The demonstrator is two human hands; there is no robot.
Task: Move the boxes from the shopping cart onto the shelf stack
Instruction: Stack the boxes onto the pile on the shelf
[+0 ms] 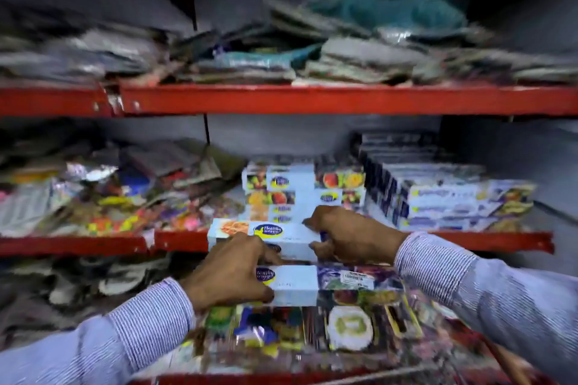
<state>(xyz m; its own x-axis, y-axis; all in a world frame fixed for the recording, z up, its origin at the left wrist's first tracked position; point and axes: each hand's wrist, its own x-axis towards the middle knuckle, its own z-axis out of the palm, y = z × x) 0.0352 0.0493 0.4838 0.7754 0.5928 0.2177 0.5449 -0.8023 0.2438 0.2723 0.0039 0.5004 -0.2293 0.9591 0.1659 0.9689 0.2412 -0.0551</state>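
Observation:
Long pale-blue boxes with a blue-and-yellow logo and food pictures are in the middle of the view. My left hand (233, 272) grips the left end of the lower box (300, 284), which lies across the goods in the cart. My right hand (347, 236) holds the right end of the upper box (272, 233), in front of the red shelf edge. Behind them a stack of the same boxes (300, 191) stands on the middle shelf (488, 242). More boxes lie beneath the upper one, partly hidden by my hands.
A second stack of long boxes (453, 200) fills the shelf's right side. Loose bright packets (125, 197) crowd its left side. The upper red shelf (312, 100) carries piles of flat packets. The cart (312, 337) below holds colourful wrapped goods.

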